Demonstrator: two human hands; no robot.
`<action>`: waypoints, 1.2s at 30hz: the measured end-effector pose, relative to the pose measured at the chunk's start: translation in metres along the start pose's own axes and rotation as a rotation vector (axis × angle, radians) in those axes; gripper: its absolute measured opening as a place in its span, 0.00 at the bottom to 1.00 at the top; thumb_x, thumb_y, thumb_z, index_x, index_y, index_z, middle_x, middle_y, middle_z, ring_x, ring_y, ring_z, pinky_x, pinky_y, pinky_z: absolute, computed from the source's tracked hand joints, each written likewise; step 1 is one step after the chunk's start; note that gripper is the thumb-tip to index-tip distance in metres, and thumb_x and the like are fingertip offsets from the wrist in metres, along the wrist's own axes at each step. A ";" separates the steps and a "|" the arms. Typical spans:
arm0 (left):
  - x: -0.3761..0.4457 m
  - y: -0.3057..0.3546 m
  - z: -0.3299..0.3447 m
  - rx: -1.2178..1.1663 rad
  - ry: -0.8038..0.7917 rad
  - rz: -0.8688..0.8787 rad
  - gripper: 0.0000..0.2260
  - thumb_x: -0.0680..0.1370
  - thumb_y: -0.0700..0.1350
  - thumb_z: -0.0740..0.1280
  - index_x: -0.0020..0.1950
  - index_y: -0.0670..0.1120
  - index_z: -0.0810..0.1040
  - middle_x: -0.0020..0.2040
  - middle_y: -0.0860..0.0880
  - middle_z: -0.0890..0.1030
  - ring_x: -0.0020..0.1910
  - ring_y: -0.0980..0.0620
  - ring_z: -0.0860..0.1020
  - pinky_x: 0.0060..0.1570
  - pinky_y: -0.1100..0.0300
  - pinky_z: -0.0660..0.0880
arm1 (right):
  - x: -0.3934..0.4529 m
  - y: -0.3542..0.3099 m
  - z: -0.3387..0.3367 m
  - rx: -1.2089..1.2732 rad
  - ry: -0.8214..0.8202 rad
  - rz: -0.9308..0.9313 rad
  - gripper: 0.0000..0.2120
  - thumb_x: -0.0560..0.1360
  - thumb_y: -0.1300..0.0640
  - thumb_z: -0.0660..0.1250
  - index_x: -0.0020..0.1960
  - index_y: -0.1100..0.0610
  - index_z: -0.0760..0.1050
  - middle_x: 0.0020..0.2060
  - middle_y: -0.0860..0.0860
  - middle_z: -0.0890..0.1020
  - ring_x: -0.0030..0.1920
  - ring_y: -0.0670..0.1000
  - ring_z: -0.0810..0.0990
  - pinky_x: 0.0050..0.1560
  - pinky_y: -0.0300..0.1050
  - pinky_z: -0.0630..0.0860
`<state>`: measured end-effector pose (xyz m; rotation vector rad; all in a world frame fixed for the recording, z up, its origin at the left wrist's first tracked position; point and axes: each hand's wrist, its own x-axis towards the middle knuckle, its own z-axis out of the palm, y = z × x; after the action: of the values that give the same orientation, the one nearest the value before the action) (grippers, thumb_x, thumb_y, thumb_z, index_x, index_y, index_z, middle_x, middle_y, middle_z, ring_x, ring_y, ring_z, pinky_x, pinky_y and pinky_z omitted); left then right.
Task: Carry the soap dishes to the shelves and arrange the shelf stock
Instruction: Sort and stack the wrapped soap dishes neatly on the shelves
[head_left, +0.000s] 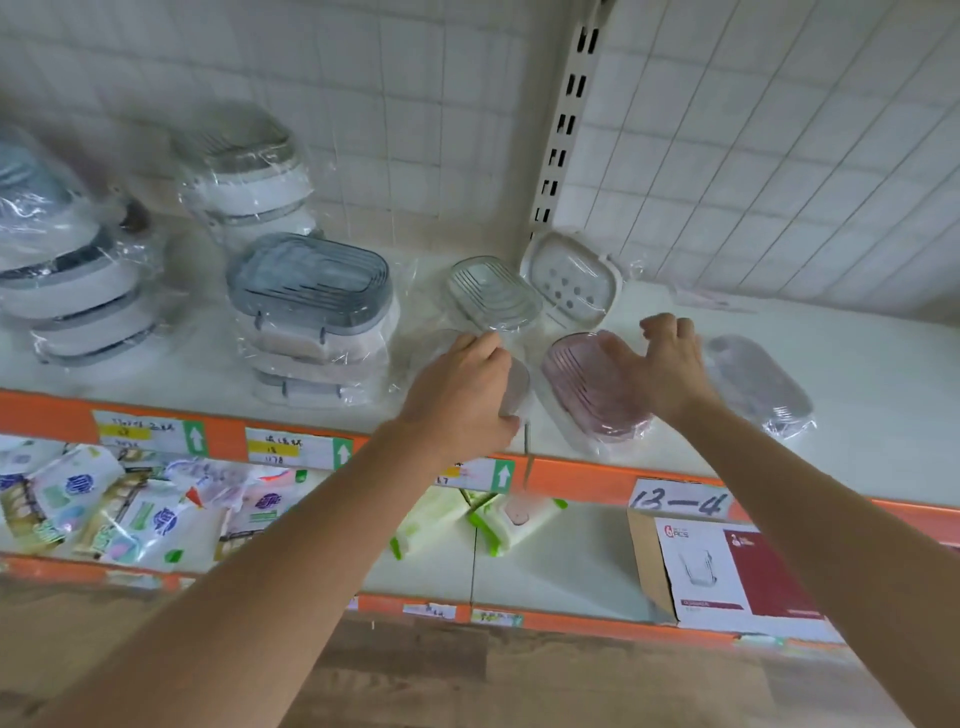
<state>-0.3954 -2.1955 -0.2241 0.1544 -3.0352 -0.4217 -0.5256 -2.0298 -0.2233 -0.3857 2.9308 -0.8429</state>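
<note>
Several plastic-wrapped soap dishes lie on the white top shelf (872, 395). My left hand (460, 387) grips a pale wrapped soap dish (516, 387) near the shelf's front edge, fingers curled over it. My right hand (662, 364) is over the far right end of a pink soap dish (587, 400), thumb spread onto it and fingers loosely bent, not closed round it. Behind them are a clear greenish dish (493, 296) and a white dish with holes (571, 275) leaning against the back. A clear lilac dish (758, 384) lies to the right.
Stacks of grey-lidded dishes (311, 306) and white dishes (244, 171) fill the shelf's left half. An orange price rail (582, 475) carries a "13-4" label (680, 500). The lower shelf holds packets (104, 512), green-white items (457, 514) and a box (737, 566).
</note>
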 end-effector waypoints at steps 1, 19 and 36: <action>0.005 -0.002 -0.004 -0.022 -0.015 -0.011 0.19 0.74 0.54 0.69 0.57 0.42 0.77 0.56 0.49 0.74 0.59 0.49 0.70 0.55 0.53 0.71 | 0.011 -0.001 0.000 0.022 -0.006 0.006 0.31 0.76 0.41 0.63 0.70 0.60 0.63 0.66 0.56 0.67 0.68 0.57 0.65 0.68 0.51 0.61; 0.009 -0.011 0.003 -0.042 0.147 -0.020 0.13 0.77 0.51 0.67 0.59 0.48 0.82 0.53 0.51 0.80 0.53 0.48 0.77 0.50 0.57 0.71 | 0.054 -0.015 0.000 0.094 0.321 -0.222 0.20 0.71 0.63 0.69 0.59 0.64 0.65 0.57 0.59 0.72 0.55 0.61 0.72 0.47 0.48 0.66; -0.012 0.020 0.007 -0.091 -0.009 -0.153 0.20 0.79 0.39 0.61 0.71 0.38 0.69 0.71 0.44 0.69 0.69 0.46 0.68 0.65 0.56 0.65 | -0.065 0.018 -0.028 -0.248 0.057 -0.458 0.26 0.70 0.37 0.66 0.59 0.56 0.74 0.60 0.57 0.71 0.60 0.60 0.68 0.58 0.54 0.67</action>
<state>-0.3862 -2.1737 -0.2259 0.3817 -3.0164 -0.5724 -0.4707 -1.9840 -0.2094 -1.0978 3.0514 -0.5238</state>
